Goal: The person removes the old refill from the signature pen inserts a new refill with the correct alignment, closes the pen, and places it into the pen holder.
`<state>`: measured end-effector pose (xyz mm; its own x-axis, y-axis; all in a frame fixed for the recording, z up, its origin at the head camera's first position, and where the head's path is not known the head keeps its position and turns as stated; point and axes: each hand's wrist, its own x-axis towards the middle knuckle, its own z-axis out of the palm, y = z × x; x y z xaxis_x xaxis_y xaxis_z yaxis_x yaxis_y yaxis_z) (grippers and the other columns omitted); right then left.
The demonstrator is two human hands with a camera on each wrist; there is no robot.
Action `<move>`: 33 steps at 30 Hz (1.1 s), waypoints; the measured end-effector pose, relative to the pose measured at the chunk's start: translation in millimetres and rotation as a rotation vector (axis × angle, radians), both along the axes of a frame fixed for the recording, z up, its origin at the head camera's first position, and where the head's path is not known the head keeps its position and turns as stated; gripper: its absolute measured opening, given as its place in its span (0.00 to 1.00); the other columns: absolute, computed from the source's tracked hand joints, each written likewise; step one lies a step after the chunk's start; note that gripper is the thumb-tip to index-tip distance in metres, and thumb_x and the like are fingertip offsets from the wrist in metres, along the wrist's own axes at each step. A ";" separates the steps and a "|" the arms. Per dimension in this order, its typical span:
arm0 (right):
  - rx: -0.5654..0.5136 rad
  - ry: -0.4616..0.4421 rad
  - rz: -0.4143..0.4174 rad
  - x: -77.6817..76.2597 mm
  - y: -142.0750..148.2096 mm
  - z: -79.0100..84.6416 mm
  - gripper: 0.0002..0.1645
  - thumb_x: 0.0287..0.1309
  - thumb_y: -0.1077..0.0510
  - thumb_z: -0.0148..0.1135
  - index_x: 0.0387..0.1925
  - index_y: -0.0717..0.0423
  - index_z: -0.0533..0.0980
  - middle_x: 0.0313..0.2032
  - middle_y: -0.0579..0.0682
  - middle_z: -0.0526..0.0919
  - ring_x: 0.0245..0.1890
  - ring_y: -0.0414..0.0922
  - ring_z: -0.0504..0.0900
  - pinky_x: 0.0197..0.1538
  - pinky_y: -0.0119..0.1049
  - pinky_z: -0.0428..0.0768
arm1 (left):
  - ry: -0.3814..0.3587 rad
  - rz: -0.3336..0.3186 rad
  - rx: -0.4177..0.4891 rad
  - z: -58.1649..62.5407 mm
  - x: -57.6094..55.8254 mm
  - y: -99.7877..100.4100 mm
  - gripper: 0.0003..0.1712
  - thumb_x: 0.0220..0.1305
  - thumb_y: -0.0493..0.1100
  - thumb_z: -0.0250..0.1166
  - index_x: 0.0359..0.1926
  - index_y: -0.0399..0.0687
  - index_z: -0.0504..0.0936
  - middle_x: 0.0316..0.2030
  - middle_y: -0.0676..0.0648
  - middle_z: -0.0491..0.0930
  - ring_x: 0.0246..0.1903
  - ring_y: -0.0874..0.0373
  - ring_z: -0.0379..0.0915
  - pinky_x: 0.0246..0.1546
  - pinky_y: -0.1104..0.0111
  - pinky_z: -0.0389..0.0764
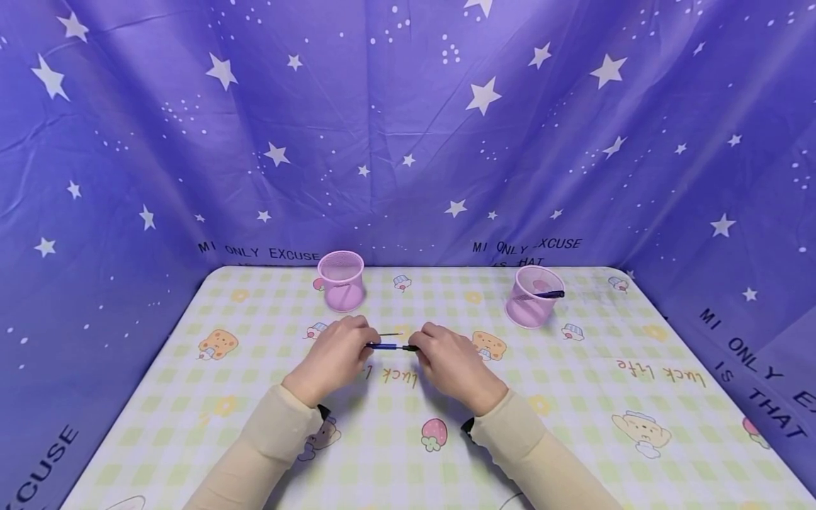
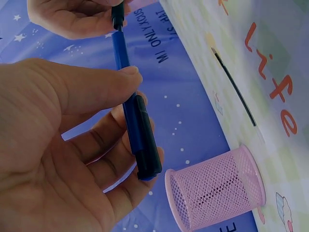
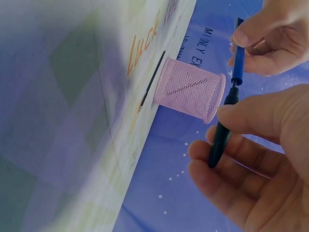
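Observation:
My left hand (image 1: 338,355) pinches the blue barrel (image 2: 126,82) of a pen between thumb and fingers; its dark clip end points away from the right hand. Between thumb and fingers of my right hand (image 1: 454,360) is the dark, tapered front section (image 3: 223,133) of the pen. The two parts are in line with a small gap, bridged by a thin rod (image 3: 234,84). Behind the hands, a thin dark pen refill (image 2: 235,87) with a metallic tip lies on the tablecloth.
A pink mesh pen cup (image 1: 344,296) stands at the back, left of centre. Another pink mesh cup (image 1: 528,310) at the back right has a dark pen (image 1: 551,294) leaning over its rim. A checked tablecloth (image 1: 255,312) covers the table, with a purple star-print curtain (image 1: 382,92) around it.

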<state>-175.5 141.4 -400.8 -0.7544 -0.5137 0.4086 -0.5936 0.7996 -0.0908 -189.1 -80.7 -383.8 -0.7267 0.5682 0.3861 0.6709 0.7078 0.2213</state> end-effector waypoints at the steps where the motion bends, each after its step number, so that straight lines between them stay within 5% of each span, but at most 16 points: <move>1: 0.000 0.001 0.002 0.1 -0.1 0.1 0.09 0.54 0.62 0.64 0.38 0.48 0.80 0.31 0.41 0.76 0.31 0.39 0.77 0.30 0.37 0.77 | 0.003 0.000 -0.002 -0.3 0.1 0.6 0.10 0.50 0.31 0.69 0.35 0.47 0.86 0.29 0.51 0.78 0.31 0.55 0.75 0.35 0.63 0.76; 33: -0.001 0.027 0.028 2.1 -2.0 1.7 0.08 0.53 0.63 0.65 0.37 0.50 0.81 0.31 0.42 0.76 0.31 0.39 0.77 0.31 0.35 0.78 | 0.040 -0.020 0.001 -6.3 2.2 5.7 0.09 0.50 0.32 0.69 0.33 0.47 0.85 0.29 0.52 0.78 0.31 0.55 0.75 0.34 0.61 0.75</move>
<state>-173.4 139.4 -399.1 -0.7288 -0.5338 0.4288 -0.6177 0.7828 -0.0754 -187.0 -75.0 -390.2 -0.6995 0.5818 0.4150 0.6930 0.6941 0.1949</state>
